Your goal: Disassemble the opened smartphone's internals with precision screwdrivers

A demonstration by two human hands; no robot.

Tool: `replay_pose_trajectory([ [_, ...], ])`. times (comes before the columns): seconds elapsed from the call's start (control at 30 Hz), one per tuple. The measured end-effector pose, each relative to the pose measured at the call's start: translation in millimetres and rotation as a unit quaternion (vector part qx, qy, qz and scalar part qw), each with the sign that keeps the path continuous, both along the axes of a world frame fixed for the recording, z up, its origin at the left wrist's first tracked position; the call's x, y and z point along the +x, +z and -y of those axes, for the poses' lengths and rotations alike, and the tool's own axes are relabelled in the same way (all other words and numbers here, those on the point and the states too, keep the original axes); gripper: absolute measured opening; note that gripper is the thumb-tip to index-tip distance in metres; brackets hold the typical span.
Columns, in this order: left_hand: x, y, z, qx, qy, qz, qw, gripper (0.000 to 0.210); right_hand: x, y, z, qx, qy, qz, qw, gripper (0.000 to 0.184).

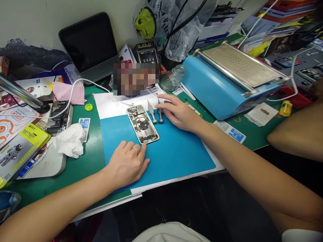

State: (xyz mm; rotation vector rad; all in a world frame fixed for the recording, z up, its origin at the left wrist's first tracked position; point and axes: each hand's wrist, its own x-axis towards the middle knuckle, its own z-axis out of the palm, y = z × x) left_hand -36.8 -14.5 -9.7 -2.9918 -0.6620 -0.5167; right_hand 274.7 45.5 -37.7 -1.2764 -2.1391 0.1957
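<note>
A white-framed phone with its inner parts exposed lies on the blue mat. My left hand rests on the mat below it, fingers curled in and a ring on one; a fingertip meets or nearly meets the phone's lower edge. To the right of the phone are a silver screwdriver and a dark screwdriver, tips pointing away from me. My right hand reaches over with its fingers apart, the fingertips at the dark screwdriver's shaft. Its thumb is hidden.
A blue machine with a metal plate stands at the right, beside a glass jar. Behind is a dark screen. On the left lie another opened phone, crumpled tissue and a yellow battery box. A white cable crosses there.
</note>
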Motion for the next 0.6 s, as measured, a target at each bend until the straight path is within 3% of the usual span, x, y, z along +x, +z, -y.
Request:
replay_pose_trajectory([
  [0.23,1,2.1,-2,0.008,0.000,0.011,1.000,0.040,-25,16.8,34,-0.006,-0.027,0.017,0.999,0.027],
  [0.6,0,4.1,-5,0.008,-0.007,-0.004,1.000,0.039,-28,5.8,30,0.062,0.009,0.047,0.997,0.019],
])
